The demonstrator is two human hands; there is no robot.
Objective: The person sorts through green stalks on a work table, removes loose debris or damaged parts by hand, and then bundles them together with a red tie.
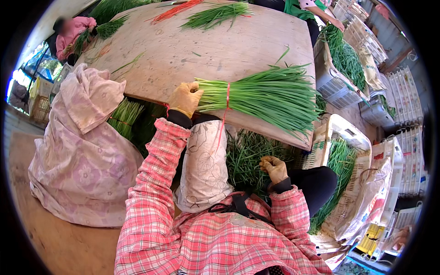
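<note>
A bundle of garlic chives lies across the table's near edge, pale stem ends to the left and leaf tips to the right. Around it runs a red tie, its loose end dangling below the edge. My left hand, in a tan glove, is closed at the stem ends; its fingertips are partly hidden. Lower and to the right, my gloved right hand hovers over loose green leaves, apart from the bundle. Its fingers are curled together, and whatever they may hold does not show.
On the wooden table lie red ties and another chive pile. Crates of greens stand at right. Patterned cloth covers something at left. A person in pink and another person's arm are beyond.
</note>
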